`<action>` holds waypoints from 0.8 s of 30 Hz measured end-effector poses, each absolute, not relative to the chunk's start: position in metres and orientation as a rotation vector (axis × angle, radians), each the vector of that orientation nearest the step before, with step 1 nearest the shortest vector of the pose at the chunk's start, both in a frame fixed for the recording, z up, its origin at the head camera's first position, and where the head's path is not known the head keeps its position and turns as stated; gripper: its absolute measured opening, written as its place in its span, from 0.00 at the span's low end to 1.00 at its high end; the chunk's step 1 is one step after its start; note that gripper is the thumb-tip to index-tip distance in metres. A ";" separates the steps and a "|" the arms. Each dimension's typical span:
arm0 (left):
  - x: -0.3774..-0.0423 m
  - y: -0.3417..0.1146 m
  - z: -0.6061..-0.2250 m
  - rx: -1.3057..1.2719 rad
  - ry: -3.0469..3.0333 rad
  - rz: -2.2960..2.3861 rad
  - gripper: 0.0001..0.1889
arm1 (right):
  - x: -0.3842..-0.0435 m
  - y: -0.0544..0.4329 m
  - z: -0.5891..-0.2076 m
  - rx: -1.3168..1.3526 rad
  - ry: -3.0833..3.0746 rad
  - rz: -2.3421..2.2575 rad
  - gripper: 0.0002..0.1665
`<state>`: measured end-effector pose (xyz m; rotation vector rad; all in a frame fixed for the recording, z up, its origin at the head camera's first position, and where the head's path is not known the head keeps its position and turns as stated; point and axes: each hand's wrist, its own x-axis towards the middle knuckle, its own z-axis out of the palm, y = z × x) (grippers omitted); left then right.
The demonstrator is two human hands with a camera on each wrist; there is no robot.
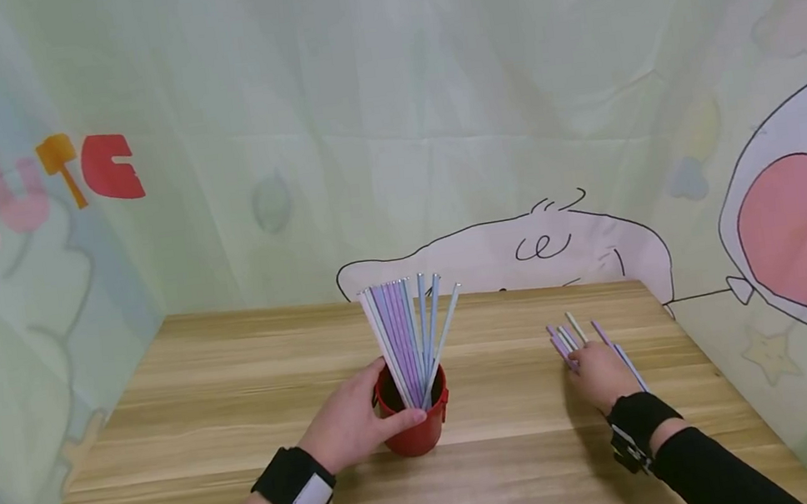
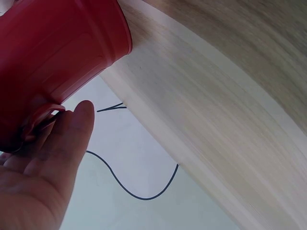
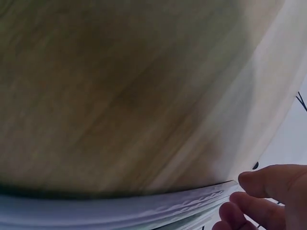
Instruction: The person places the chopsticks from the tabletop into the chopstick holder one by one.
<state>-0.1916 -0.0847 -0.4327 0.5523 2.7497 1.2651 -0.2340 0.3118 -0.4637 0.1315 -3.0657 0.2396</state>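
Observation:
My left hand [image 1: 359,417] grips a small red bucket [image 1: 419,439] that stands on the table, thumb across its front rim and fingers round the left side. In the left wrist view those fingers lie by the handle mount of the bucket [image 2: 62,52]. A bunch of pastel straws [image 1: 405,327] in white, purple and blue leans upright inside it. To the right, my right hand [image 1: 604,379] is down over several loose straws [image 1: 563,337]. In the right wrist view its thumb and bent fingers meet the straws [image 3: 182,203]; I cannot tell whether they pinch one.
A light wood-grain table [image 1: 258,362] lies under everything. Printed fabric [image 1: 387,119] with cartoon drawings hangs behind it and along both sides. One purple and blue pair of straws [image 1: 627,363] lies at the right side of my right hand.

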 end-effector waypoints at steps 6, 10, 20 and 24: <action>-0.191 -0.084 -0.433 0.541 2.750 1.263 0.50 | -0.231 0.313 -0.464 0.140 -3.076 0.178 0.12; -0.191 -0.084 -0.433 0.537 2.753 1.260 0.50 | -0.230 0.312 -0.462 0.133 -3.101 0.164 0.13; -0.191 -0.085 -0.434 0.533 2.752 1.256 0.50 | -0.228 0.307 -0.463 0.135 -3.061 0.177 0.10; -0.191 -0.085 -0.433 0.528 2.749 1.258 0.50 | -0.229 0.303 -0.465 0.177 -3.041 0.171 0.10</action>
